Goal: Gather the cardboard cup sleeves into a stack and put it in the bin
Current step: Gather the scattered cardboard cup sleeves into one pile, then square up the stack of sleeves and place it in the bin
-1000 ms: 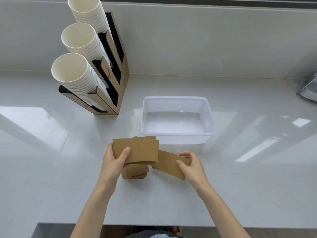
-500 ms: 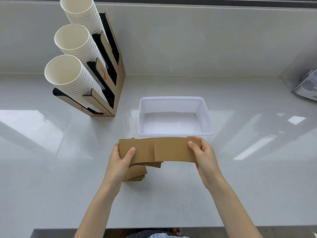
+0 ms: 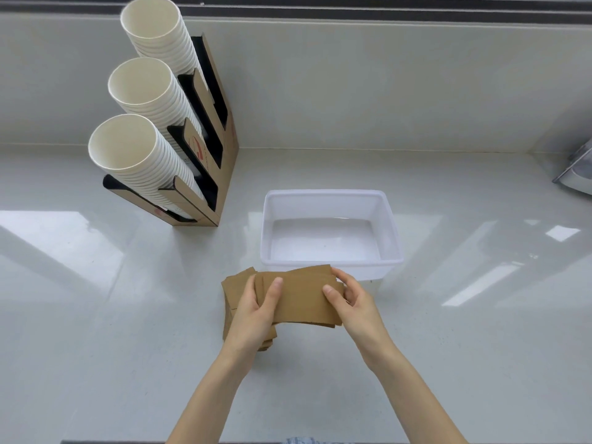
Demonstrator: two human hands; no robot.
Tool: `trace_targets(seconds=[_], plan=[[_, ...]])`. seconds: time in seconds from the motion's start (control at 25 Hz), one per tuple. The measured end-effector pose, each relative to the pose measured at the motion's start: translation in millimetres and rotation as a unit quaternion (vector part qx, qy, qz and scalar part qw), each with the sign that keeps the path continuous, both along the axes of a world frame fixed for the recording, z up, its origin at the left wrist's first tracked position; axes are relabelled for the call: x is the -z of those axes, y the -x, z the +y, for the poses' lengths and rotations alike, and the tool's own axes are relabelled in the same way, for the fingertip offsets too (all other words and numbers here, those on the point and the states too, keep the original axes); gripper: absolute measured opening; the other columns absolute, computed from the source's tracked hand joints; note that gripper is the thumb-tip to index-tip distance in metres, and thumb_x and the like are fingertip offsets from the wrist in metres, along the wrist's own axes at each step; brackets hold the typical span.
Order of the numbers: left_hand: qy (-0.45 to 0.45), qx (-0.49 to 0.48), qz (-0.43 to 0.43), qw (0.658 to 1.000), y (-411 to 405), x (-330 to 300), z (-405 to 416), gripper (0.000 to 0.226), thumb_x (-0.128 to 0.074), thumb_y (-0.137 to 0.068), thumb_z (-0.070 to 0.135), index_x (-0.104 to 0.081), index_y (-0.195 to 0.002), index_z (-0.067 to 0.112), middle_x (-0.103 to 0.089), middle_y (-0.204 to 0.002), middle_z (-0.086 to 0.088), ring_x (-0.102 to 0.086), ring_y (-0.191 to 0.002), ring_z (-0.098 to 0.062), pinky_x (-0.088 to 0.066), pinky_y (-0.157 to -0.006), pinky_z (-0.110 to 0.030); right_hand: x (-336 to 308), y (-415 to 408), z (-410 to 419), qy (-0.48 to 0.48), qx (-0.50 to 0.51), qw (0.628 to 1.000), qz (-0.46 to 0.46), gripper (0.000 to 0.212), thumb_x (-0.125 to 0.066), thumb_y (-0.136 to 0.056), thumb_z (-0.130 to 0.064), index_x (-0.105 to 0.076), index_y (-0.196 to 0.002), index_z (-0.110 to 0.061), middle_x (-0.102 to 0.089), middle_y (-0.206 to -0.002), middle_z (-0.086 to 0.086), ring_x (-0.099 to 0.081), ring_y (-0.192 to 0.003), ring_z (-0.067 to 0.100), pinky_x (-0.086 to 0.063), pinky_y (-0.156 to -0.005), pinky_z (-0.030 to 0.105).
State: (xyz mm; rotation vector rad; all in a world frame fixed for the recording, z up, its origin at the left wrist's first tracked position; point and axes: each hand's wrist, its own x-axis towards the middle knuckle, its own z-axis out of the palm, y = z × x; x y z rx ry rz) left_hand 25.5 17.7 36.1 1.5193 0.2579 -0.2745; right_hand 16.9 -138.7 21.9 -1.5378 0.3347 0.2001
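Both hands hold a flat stack of brown cardboard cup sleeves (image 3: 302,299) above the counter, just in front of the bin. My left hand (image 3: 253,312) grips its left end, thumb on top. My right hand (image 3: 350,302) grips its right end. More brown sleeves (image 3: 232,286) lie in a pile on the counter beneath my left hand, partly hidden by it. The white translucent plastic bin (image 3: 392,232) stands just beyond the held stack, with nothing inside.
A cardboard dispenser (image 3: 221,155) with three slanted stacks of white paper cups (image 3: 141,88) stands at the back left. A grey metal object (image 3: 576,174) juts in at the right edge. A glossy white counter (image 3: 464,331) meets the wall behind.
My right hand has brought its sleeve leftward onto the ones in my left hand, so the spread-out sleeves are now overlapped into one stack. The view has shifted slightly.
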Motion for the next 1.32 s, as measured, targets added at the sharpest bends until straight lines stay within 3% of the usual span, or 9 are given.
trace_targets(seconds=[0.2, 0.36, 0.44, 0.6, 0.76, 0.92, 1.08, 1.2, 1.32], plan=[[-0.055, 0.099, -0.043, 0.993, -7, 9, -16, 0.020, -0.059, -0.084, 0.018, -0.050, -0.102, 0.022, -0.064, -0.096, 0.009, -0.063, -0.078, 0.009, -0.047, -0.064, -0.005, 3, 1, -26, -0.007, 0.033, 0.999, -0.030, 0.041, -0.058, -0.087, -0.012, -0.045, -0.121, -0.030, -0.066, -0.099, -0.001, -0.066, -0.077, -0.007, -0.052, -0.064, 0.008], [-0.160, 0.159, -0.099, 0.969, -14, 20, -32, 0.019, -0.060, -0.082, 0.015, -0.047, -0.084, 0.029, -0.061, -0.079, 0.012, -0.056, -0.071, 0.007, -0.042, -0.064, -0.006, 11, 9, -53, 0.137, 0.013, 0.989, -0.061, 0.043, -0.062, -0.083, -0.009, -0.049, -0.107, -0.042, -0.062, -0.103, -0.011, -0.063, -0.094, 0.004, -0.050, -0.082, 0.017], [-0.209, 0.189, -0.131, 0.950, -12, 26, -40, 0.018, -0.058, -0.083, 0.013, -0.046, -0.084, 0.026, -0.058, -0.076, 0.012, -0.052, -0.067, 0.008, -0.038, -0.062, -0.005, 17, 16, -63, 0.200, 0.000, 0.977, -0.070, 0.051, -0.063, -0.082, -0.007, -0.043, -0.102, -0.049, -0.060, -0.100, -0.017, -0.059, -0.095, 0.001, -0.045, -0.083, 0.007], [-0.281, 0.234, -0.173, 0.915, -11, 48, -47, 0.016, -0.053, -0.084, 0.012, -0.044, -0.093, 0.022, -0.057, -0.092, 0.006, -0.051, -0.082, -0.006, -0.036, -0.069, -0.006, 35, 24, -69, 0.249, -0.019, 0.967, -0.059, 0.065, -0.063, -0.082, -0.007, -0.031, -0.110, -0.057, -0.056, -0.099, -0.022, -0.054, -0.095, -0.012, -0.041, -0.084, 0.002], [-0.313, 0.236, -0.179, 0.902, -11, 63, -47, 0.037, -0.051, -0.085, 0.012, -0.039, -0.119, 0.016, -0.043, -0.111, 0.010, -0.044, -0.108, -0.006, -0.030, -0.087, -0.009, 49, 24, -68, 0.262, -0.037, 0.963, -0.052, 0.070, -0.062, -0.082, -0.007, -0.027, -0.131, -0.044, -0.056, -0.113, -0.009, -0.053, -0.106, 0.006, -0.036, -0.096, 0.011], [-0.319, 0.242, -0.166, 0.901, -11, 67, -48, 0.055, -0.051, -0.086, 0.014, -0.025, -0.134, 0.015, -0.037, -0.117, 0.006, -0.040, -0.112, -0.010, -0.036, -0.096, -0.021, 56, 24, -69, 0.312, -0.062, 0.944, -0.081, 0.058, -0.058, -0.083, -0.003, -0.038, -0.108, -0.051, -0.053, -0.107, -0.014, -0.056, -0.096, 0.013, -0.038, -0.083, 0.004], [-0.350, 0.252, -0.187, 0.883, -7, 74, -51, 0.045, -0.046, -0.086, 0.009, -0.033, -0.129, 0.011, -0.031, -0.135, -0.003, -0.035, -0.126, -0.016, -0.029, -0.103, -0.018, 59, 24, -66, 0.306, -0.046, 0.947, -0.090, 0.057, -0.054, -0.081, 0.003, -0.041, -0.099, -0.049, -0.057, -0.104, -0.008, -0.051, -0.098, 0.001, -0.042, -0.078, 0.008], [-0.340, 0.232, -0.198, 0.889, -9, 72, -53, 0.032, -0.043, -0.087, 0.006, -0.042, -0.119, 0.011, -0.035, -0.126, -0.002, -0.044, -0.115, -0.016, -0.031, -0.086, -0.011, 58, 21, -62, 0.307, -0.022, 0.946, -0.099, 0.055, -0.052, -0.081, 0.005, -0.042, -0.094, -0.046, -0.057, -0.099, -0.006, -0.050, -0.098, -0.002, -0.039, -0.078, 0.002], [-0.340, 0.206, -0.199, 0.896, -12, 73, -52, 0.031, -0.043, -0.086, 0.004, -0.045, -0.116, 0.012, -0.036, -0.123, -0.003, -0.040, -0.117, -0.015, -0.026, -0.088, -0.011, 56, 19, -61, 0.307, -0.029, 0.947, -0.092, 0.055, -0.053, -0.081, 0.006, -0.041, -0.092, -0.046, -0.058, -0.098, -0.004, -0.050, -0.096, -0.008, -0.036, -0.080, -0.001]])
